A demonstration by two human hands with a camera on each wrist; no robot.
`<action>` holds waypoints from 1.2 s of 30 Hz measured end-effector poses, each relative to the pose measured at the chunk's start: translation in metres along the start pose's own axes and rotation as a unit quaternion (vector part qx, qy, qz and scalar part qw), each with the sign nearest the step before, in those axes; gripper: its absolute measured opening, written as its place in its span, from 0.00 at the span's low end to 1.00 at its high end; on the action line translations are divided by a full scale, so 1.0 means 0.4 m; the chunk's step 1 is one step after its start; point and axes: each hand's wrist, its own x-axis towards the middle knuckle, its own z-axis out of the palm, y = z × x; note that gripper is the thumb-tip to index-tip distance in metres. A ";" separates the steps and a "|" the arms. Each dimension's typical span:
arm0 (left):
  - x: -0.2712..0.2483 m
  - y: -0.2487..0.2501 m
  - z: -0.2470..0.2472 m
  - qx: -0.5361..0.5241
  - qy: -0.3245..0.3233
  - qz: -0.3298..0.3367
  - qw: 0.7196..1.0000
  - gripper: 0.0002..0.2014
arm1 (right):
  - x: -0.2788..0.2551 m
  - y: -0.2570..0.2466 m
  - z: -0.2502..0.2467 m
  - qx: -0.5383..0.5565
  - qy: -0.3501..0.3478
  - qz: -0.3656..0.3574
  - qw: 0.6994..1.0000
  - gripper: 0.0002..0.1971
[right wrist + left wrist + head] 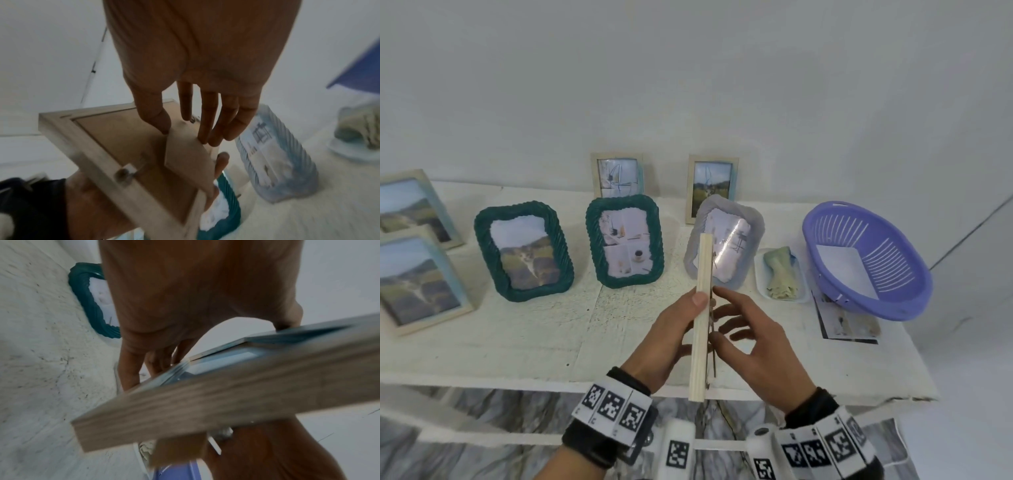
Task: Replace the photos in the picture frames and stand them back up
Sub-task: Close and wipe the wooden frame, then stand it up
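A light wooden picture frame point(703, 308) is held edge-on above the front of the white table point(517, 342). My left hand point(686, 320) grips it from the left, thumb on the near edge and fingers on the glass side point(224, 360). In the right wrist view the frame's brown back point(123, 142) faces my right hand point(184, 136), whose thumb and fingertips pinch the hinged back stand point(185, 155). The stand is swung partly out from the backing. A metal turn clip point(127, 172) sits on the frame's lower rail.
Two teal frames point(524, 250) point(625, 241) and a grey-blue one point(726, 243) stand mid-table. Small wooden frames point(618, 174) point(710, 186) stand at the wall, two larger ones point(417, 277) at left. At right are a purple basket point(866, 260), a white tray point(782, 274) and a loose photo point(849, 325).
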 end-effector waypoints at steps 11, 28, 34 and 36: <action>0.008 0.034 0.060 0.040 0.045 -0.001 0.998 0.43 | -0.006 -0.015 -0.083 -0.347 0.093 -0.064 0.931 0.12; -0.022 0.110 -0.034 -0.006 0.095 0.008 0.995 0.39 | 0.084 -0.048 -0.083 0.316 -0.070 0.234 0.917 0.25; -0.026 0.222 -0.184 0.044 0.138 0.026 0.989 0.38 | 0.229 -0.116 0.006 0.244 -0.104 0.173 0.949 0.22; -0.017 0.276 -0.259 0.063 0.173 0.036 0.982 0.37 | 0.297 -0.165 0.048 0.215 -0.087 0.110 0.966 0.15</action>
